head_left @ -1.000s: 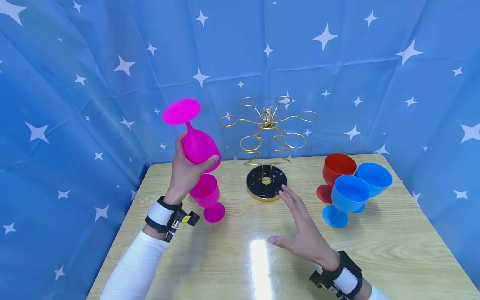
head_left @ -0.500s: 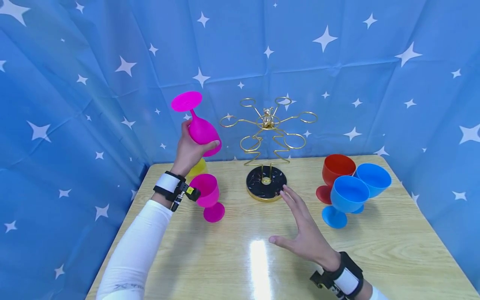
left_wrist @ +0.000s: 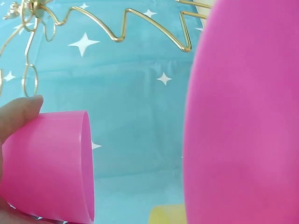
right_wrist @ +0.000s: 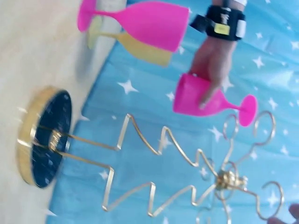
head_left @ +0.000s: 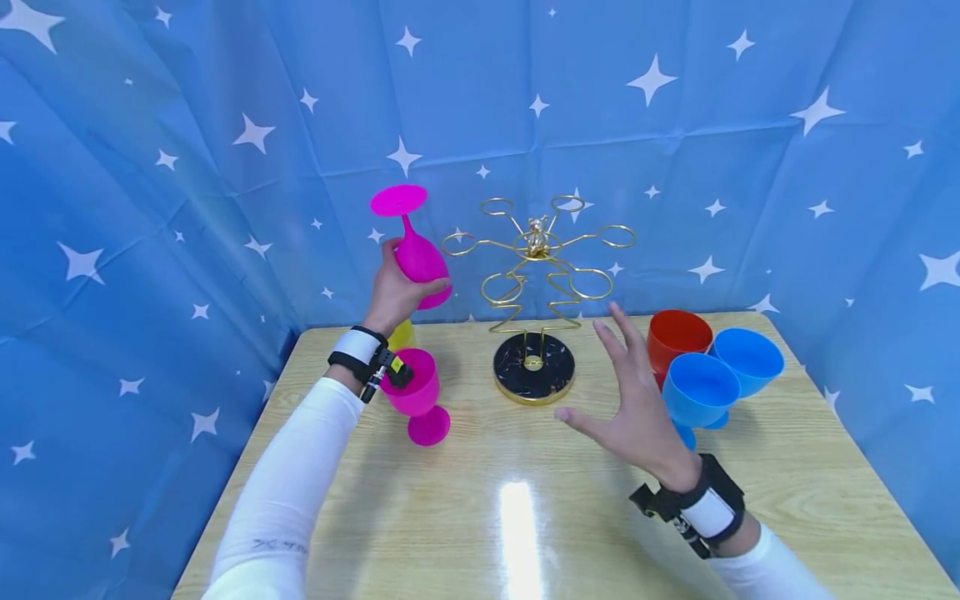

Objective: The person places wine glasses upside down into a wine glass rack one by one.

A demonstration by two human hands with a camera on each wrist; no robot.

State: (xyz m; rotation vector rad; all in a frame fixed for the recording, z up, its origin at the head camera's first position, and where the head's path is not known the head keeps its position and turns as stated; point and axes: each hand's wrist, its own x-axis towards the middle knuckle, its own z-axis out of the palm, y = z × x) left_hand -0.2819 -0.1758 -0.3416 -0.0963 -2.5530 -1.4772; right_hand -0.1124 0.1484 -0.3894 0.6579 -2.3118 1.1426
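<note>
My left hand (head_left: 399,292) grips the bowl of a magenta goblet (head_left: 422,260), held upside down in the air with its foot on top and its rim tilted down to the right. In the left wrist view the thumb lies along that bowl (left_wrist: 51,163). To the right of the goblet stands a gold wire rack (head_left: 527,250) with open rings, a small bear figure at its top and a round black base (head_left: 534,367). My right hand (head_left: 637,408) hovers with spread fingers, holding nothing, between the rack's base and the cups at right.
Below my left wrist a second magenta goblet (head_left: 414,396) stands upright, partly hiding a yellow goblet (head_left: 402,335) behind it. At right a red goblet (head_left: 671,337) and two blue goblets (head_left: 701,387) stand close together. A starry blue curtain (head_left: 480,100) hangs behind the table (head_left: 450,525).
My left hand has carried the inverted magenta goblet up and right, nearer the rack, uncovering the yellow goblet. My right hand has lifted and shifted right, away from the base.
</note>
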